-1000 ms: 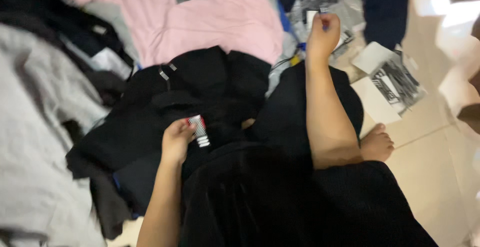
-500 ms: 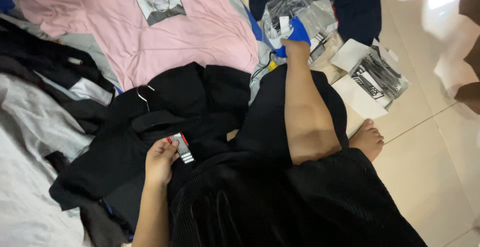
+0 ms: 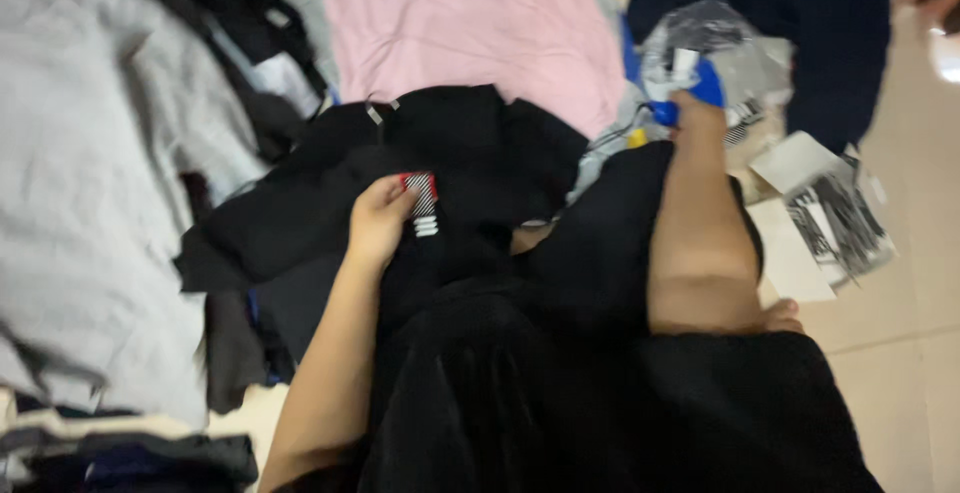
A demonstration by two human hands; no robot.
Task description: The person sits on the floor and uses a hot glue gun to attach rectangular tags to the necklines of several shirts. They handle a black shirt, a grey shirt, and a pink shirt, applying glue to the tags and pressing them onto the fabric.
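**Clothes, bags and a striped tag**

A grey garment [image 3: 90, 203] covers the left side, with a pink shirt [image 3: 480, 33] at the top and a navy garment [image 3: 800, 23] to the right. A black garment [image 3: 470, 163] lies in the middle, before the person's lap. A clear plastic bag [image 3: 710, 43] sits beside the navy garment; flat white packages with black print [image 3: 830, 218] lie on the tiled floor [image 3: 915, 283] at right. The right hand [image 3: 690, 108] grips a blue tool [image 3: 705, 88] at the bag. The left hand [image 3: 378, 221] pinches a small tag [image 3: 423, 198], red-edged with black and white stripes, over the black garment.
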